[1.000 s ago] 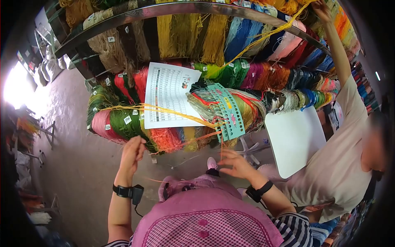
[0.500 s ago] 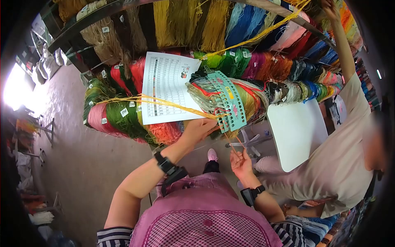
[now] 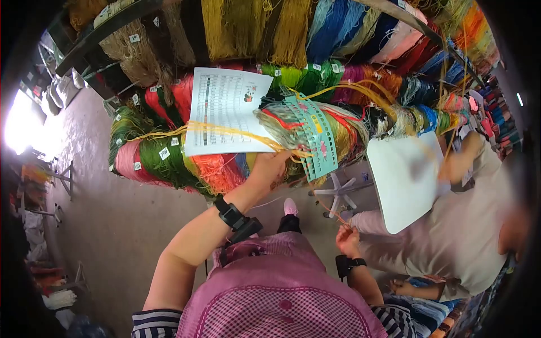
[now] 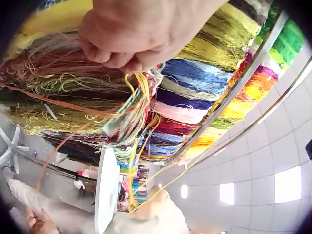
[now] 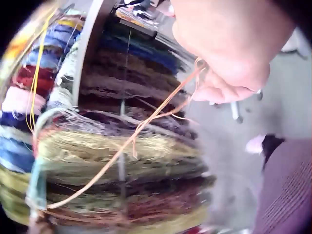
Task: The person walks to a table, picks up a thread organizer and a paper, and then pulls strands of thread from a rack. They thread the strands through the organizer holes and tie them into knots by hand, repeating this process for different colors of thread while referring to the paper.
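A pale green punched card [image 3: 315, 141] with holes along its edges lies over hanging skeins, strands looped through it. At its left edge my left hand [image 3: 269, 169] pinches the card with curled fingers, beside a bundle of yellow threads [image 3: 236, 132]. Lower right, my right hand [image 3: 347, 239] grips the end of an orange thread [image 5: 131, 139]. That thread runs straight from my right fingers to the card's edge in the right wrist view. In the left wrist view my left hand [image 4: 141, 36] covers part of the card, and its fingertips are partly hidden.
A printed chart sheet [image 3: 222, 110] rests on the skeins, left of the card. More coloured skeins [image 3: 242, 28] hang on the metal rack behind. At right are a white board [image 3: 403, 180] and another person [image 3: 451, 225] with yellow strands. A wheeled chair base [image 3: 338, 194] stands below.
My left hand rose from the left to the card's edge. My right hand moved down and right, drawing the orange thread out. The other person's raised arm came down with the yellow strands.
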Available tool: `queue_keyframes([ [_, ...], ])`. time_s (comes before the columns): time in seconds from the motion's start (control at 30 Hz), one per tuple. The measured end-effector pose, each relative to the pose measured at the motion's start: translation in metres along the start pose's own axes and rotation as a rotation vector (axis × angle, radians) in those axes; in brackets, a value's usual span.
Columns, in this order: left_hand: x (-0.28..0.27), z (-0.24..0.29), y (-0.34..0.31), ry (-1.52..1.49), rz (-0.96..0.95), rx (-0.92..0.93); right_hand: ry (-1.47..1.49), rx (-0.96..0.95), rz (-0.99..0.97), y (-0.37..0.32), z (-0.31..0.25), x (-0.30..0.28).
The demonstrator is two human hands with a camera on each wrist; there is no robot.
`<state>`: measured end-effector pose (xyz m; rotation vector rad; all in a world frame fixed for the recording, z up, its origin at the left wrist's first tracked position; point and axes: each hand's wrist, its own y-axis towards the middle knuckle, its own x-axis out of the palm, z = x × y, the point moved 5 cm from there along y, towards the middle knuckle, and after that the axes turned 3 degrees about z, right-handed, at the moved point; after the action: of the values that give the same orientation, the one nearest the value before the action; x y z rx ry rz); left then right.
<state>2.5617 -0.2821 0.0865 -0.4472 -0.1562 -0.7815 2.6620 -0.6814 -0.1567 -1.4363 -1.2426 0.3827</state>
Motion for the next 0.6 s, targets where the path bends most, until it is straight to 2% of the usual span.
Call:
queue_keyframes([
  [0.03, -0.002, -0.001, -0.003, 0.000, -0.001, -0.009, -0.118, 0.051, 0.052, 0.023, -0.005, -0.036],
  [0.07, 0.000, 0.002, -0.004, 0.103, -0.057, -0.028, -0.117, 0.048, 0.053, 0.012, -0.006, -0.034],
  [0.13, 0.003, 0.007, -0.006, 0.206, -0.114, -0.042, -1.311, 0.205, 0.255, -0.016, -0.009, -0.043],
  [0.17, 0.008, 0.003, -0.012, 0.243, -0.212, -0.123, -1.855, -0.291, 0.090, 0.070, -0.028, -0.081],
  [0.2, 0.013, -0.004, -0.018, 0.282, -0.313, -0.206, -1.849, -0.286, 0.094, 0.033, -0.037, -0.039],
  [0.23, 0.011, -0.009, -0.019, 0.287, -0.319, -0.208, -1.584, -0.078, -0.293, -0.015, -0.005, 0.057],
  [0.27, 0.009, -0.018, -0.020, 0.219, -0.369, -0.240, -1.316, -0.237, -0.417, -0.052, 0.006, 0.115],
  [0.3, 0.009, -0.022, -0.020, 0.151, -0.420, -0.270, -0.956, -0.292, -0.491, -0.083, 0.018, 0.166],
  [0.37, 0.013, -0.010, -0.028, 0.105, -0.404, -0.300, -0.677, -0.219, -0.513, -0.153, 0.031, 0.250],
  [0.4, 0.013, -0.006, -0.032, 0.056, -0.381, -0.334, -0.669, -0.225, -0.513, -0.151, 0.036, 0.268],
  [0.43, 0.012, -0.009, -0.033, 0.060, -0.387, -0.331, -0.690, -0.280, -0.621, -0.154, 0.038, 0.287],
  [0.47, 0.008, -0.012, -0.030, 0.158, -0.363, -0.235, -0.711, -0.338, -0.731, -0.158, 0.038, 0.299],
  [0.5, 0.007, -0.003, -0.031, 0.253, -0.335, -0.135, -0.710, -0.347, -0.739, -0.160, 0.036, 0.303],
  [0.53, 0.003, 0.003, -0.034, 0.254, -0.335, -0.123, -0.738, -0.411, -0.691, -0.159, 0.033, 0.307],
  [0.6, -0.025, 0.023, -0.040, 0.206, -0.139, -0.130, -0.763, -0.485, -0.659, -0.157, 0.028, 0.316],
])
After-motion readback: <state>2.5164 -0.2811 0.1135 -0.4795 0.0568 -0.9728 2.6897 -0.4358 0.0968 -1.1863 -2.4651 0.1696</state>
